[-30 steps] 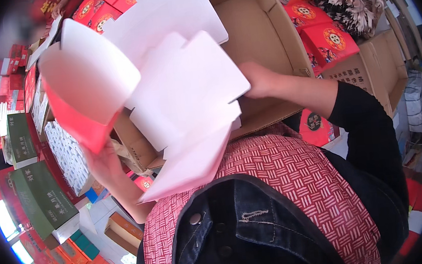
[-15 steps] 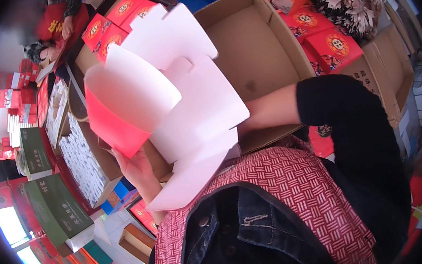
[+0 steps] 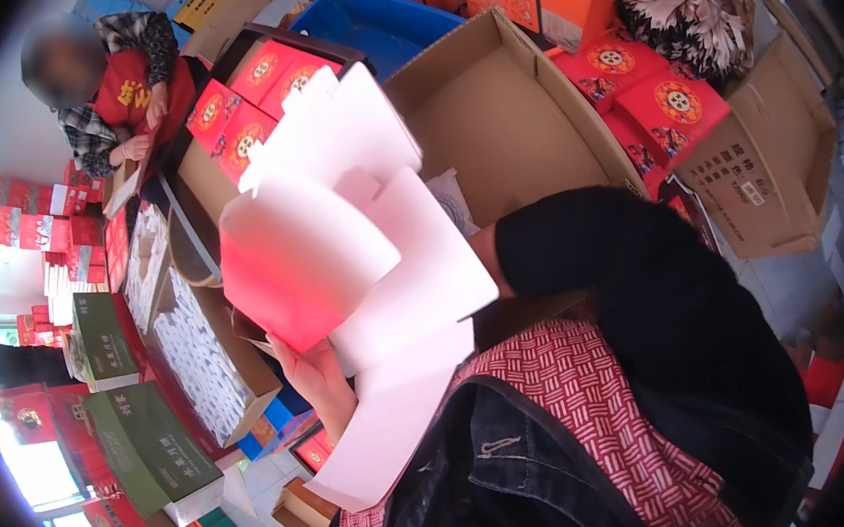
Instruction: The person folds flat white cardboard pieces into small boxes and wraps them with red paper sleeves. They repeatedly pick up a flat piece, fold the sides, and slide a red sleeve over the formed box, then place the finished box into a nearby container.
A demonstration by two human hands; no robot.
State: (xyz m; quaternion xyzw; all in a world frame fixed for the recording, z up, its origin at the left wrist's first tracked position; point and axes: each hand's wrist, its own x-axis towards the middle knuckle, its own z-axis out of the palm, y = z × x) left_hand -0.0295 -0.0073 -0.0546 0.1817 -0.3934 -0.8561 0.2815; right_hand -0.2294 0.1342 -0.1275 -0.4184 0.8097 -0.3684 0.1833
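Note:
My left hand (image 3: pixel 317 378) grips the lower corner of an open folding gift box (image 3: pixel 307 264), red outside and white inside. The box's white flaps (image 3: pixel 416 254) spread up and to the right, and one long flap hangs toward my apron. Behind these flaps my right hand is hidden; only a bit of forearm and the black sleeve (image 3: pixel 591 249) show. Just past the flap edge, near that forearm, a pale packet (image 3: pixel 450 201) peeks out over the shallow cardboard tray (image 3: pixel 560 121). Whether my right hand holds it cannot be seen.
Red boxes (image 3: pixel 265 71) stand beyond the flaps; more red boxes (image 3: pixel 669 106) are right of the tray. A carton of small white packets (image 3: pixel 199 353) and green boxes (image 3: pixel 136 439) sit left. A blue bin (image 3: pixel 371 27) lies behind. Another person (image 3: pixel 132 98) works far left.
The gift box has shifted slightly right and down in the view with my left hand. My right forearm has gone further behind the flaps, and a pale packet has come into sight.

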